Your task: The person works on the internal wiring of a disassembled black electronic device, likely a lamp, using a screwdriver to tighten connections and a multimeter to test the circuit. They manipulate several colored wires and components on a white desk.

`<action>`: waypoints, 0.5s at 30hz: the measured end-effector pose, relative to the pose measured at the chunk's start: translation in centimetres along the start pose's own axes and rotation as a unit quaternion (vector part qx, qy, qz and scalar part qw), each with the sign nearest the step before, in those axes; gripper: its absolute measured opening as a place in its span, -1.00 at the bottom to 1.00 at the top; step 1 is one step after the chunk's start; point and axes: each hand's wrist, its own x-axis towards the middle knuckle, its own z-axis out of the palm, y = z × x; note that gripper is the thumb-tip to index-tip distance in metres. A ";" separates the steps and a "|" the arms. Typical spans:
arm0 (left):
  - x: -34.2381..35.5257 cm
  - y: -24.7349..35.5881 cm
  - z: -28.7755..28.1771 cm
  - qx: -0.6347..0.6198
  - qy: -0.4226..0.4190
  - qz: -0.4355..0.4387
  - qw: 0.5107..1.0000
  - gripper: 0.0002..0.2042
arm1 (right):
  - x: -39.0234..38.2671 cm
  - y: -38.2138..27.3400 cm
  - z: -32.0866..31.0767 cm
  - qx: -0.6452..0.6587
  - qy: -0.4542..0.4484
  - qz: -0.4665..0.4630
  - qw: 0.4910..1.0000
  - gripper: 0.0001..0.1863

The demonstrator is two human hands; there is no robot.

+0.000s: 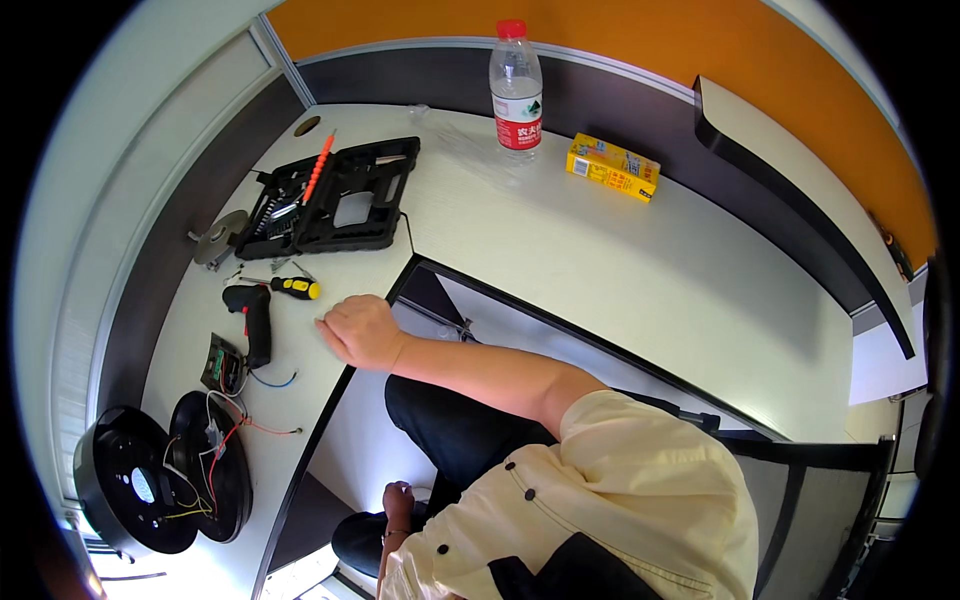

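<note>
My right hand [362,332] rests on the left part of the white desk, close to its inner edge. Its fingers are curled in, and nothing shows in them. Low by my knee, off the desk, my left hand [398,499] hangs with its fingers bent together and no object visible. Nearest my right hand lie a yellow-and-black screwdriver [295,288] and a black cordless screwdriver [256,325] with a pistol grip. Beyond them sits an opened black tool case [345,238] of bits, with an orange screwdriver [319,168] lying across it.
At the left are a small circuit module [222,362] with wires, a round black housing [110,482] and its black disc [238,490]. A grey metal part [222,238] is beside the case. A red-capped bottle [516,100] and yellow box [612,167] stand at the back.
</note>
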 end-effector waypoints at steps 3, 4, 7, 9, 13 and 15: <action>0.3 0.7 -0.5 0.012 -0.014 0.014 1.000 -0.85 | -0.1 0.3 -0.1 0.004 0.001 0.003 1.000 -0.72; 0.7 1.2 -0.7 0.014 -0.020 0.018 1.000 -0.84 | -0.2 0.4 -0.3 0.001 -0.007 0.008 1.000 -0.72; 1.5 2.0 -1.2 -0.014 -0.023 0.035 0.999 -0.84 | 0.0 0.3 -0.3 0.019 0.002 0.010 1.000 -0.71; 2.2 3.2 -1.8 -0.018 -0.029 0.032 0.999 -0.82 | 0.1 0.2 -0.4 0.022 -0.018 0.023 0.999 -0.73; 4.1 4.5 -1.9 -0.024 -0.041 0.039 0.998 -0.80 | 0.6 0.1 -1.0 0.064 -0.067 0.059 0.994 -0.74; 5.1 5.1 -1.9 -0.037 -0.038 0.059 0.997 -0.80 | 0.8 0.0 -1.5 0.087 -0.084 0.103 0.987 -0.74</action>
